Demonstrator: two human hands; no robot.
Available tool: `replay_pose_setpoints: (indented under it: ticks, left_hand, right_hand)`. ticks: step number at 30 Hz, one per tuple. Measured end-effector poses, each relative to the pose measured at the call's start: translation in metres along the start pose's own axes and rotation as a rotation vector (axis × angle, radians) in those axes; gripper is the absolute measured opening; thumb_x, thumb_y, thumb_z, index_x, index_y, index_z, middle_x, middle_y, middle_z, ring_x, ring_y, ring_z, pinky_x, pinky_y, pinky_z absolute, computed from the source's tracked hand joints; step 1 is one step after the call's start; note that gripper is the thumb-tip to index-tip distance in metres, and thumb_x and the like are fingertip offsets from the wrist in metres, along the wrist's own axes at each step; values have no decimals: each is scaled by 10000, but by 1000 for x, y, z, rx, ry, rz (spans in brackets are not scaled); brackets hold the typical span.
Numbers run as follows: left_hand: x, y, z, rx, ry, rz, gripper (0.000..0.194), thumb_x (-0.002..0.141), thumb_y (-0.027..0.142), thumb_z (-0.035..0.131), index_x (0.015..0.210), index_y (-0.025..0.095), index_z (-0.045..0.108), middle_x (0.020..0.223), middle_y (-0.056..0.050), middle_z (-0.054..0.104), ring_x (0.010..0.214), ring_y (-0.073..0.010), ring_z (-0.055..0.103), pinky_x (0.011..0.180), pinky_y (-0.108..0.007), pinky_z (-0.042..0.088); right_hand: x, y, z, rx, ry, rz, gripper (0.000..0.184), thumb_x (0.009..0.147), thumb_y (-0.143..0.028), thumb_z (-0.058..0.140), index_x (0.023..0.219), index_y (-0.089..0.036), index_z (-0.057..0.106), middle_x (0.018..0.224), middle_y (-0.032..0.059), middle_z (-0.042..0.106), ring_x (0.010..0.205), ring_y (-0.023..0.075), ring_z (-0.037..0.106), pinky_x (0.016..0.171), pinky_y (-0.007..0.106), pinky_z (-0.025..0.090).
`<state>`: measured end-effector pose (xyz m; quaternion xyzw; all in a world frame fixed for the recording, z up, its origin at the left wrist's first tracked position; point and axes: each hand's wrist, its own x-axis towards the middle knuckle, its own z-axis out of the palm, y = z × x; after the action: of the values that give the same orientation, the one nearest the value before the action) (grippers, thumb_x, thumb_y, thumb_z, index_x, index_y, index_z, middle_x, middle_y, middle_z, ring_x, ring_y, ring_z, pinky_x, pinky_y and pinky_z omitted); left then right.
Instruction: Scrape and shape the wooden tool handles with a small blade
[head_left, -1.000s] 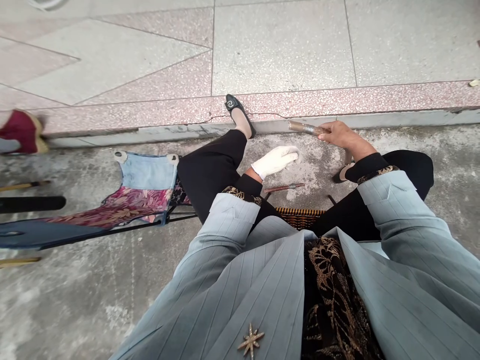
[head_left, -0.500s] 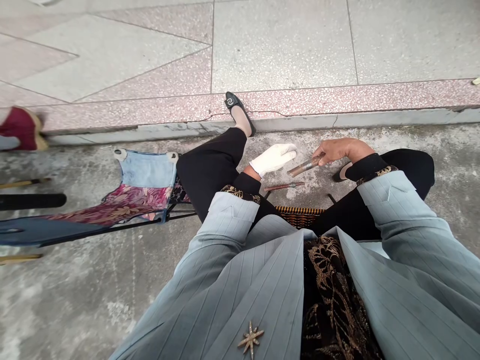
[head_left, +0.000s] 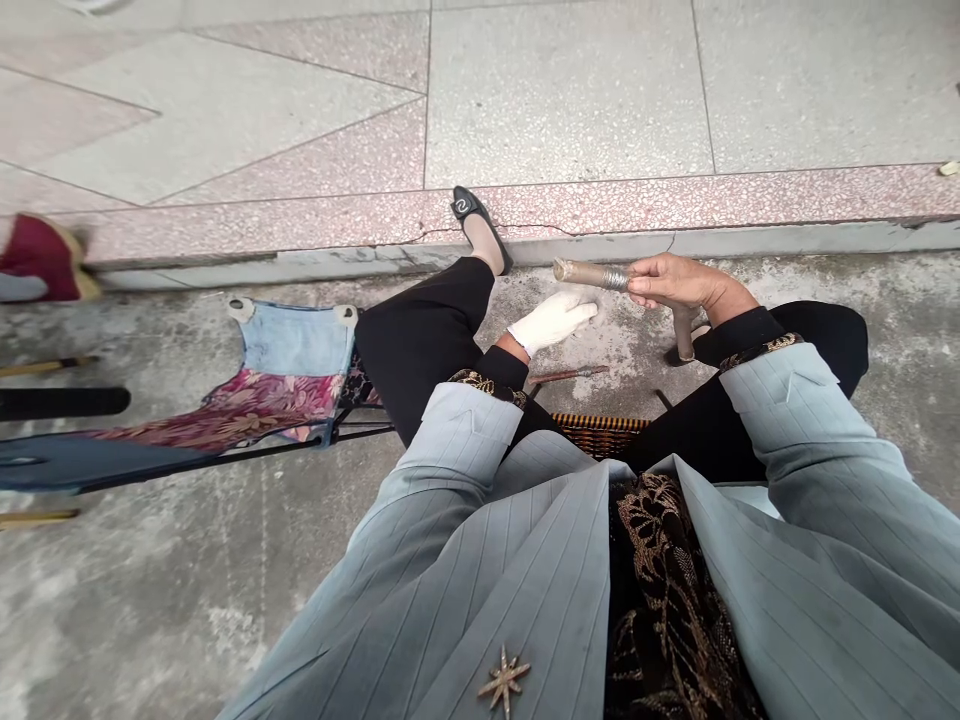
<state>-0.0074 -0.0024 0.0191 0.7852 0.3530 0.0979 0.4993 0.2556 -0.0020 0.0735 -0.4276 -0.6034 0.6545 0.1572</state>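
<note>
Sitting above grey concrete, beside a folding chair and on a wicker seat, the person grasps a brown, wire-bound tool between the knees with the bare right hand. The gloved left hand is near its end, whether holding anything cannot be told; a thin stick lies nearby.

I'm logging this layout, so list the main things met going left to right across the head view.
Red shoe, pale-blue fabric panel, black shoe, gloved left hand, bare right hand holding a wire-bound tool, small pale scrap.
</note>
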Motion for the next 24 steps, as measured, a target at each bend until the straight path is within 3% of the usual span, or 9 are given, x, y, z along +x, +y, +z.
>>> replay_pose_setpoints:
  ticks: [5,8,11,14,16,19,22,24]
  left_hand:
    - [3,0,2,129,17,-17,322,962,384,432,901,150,645,794,-39,630,745,-173,577,746,-286,451]
    - [6,-2,8,166,-15,-23,320,971,362,429,943,146,663,850,-53,658,829,-185,599,806,-284,452]
    - [5,0,11,169,-62,-34,348,987,381,430,948,143,682,842,-54,665,827,-188,603,818,-287,451]
    - [3,5,9,179,-90,-20,367,997,394,434,946,144,699,819,-48,662,797,-187,604,808,-296,453]
    - [1,7,6,185,-84,18,364,993,393,443,955,145,706,836,-46,670,803,-189,608,811,-303,457]
    - [-2,9,0,174,-57,46,363,990,392,450,968,145,716,870,-47,695,820,-192,623,827,-315,475]
    - [-3,8,-3,114,-25,23,334,978,383,497,983,143,728,937,-61,735,902,-205,660,892,-324,501]
    - [-3,7,-3,-6,-11,10,289,957,371,560,996,140,729,964,-69,750,940,-205,680,917,-318,514]
  right_hand:
    - [4,-4,14,-56,55,73,428,840,-597,799,910,-195,670,789,28,666,688,147,577,678,290,496]
    - [10,-2,16,-119,255,111,478,931,-572,700,1231,-201,705,795,27,668,641,144,541,665,315,494]
    - [16,3,12,-355,391,182,590,978,-473,656,1508,-219,616,900,52,729,727,183,620,753,357,520]
    - [18,5,8,-667,403,291,564,983,-422,650,1499,-193,655,1166,111,770,984,274,698,881,387,518]
    - [18,5,8,-857,310,350,519,980,-434,657,1443,-206,710,1262,122,762,1090,316,693,901,392,504]
    - [15,3,9,-938,33,391,401,932,-397,722,1308,-281,800,1178,74,798,1009,280,707,830,356,491]
    - [9,-1,8,-718,-283,350,373,882,-380,769,1240,-295,830,924,26,806,762,186,662,720,310,463]
    - [2,-6,5,-506,-367,253,453,852,-464,789,1261,-271,817,803,6,766,653,142,598,663,290,444]
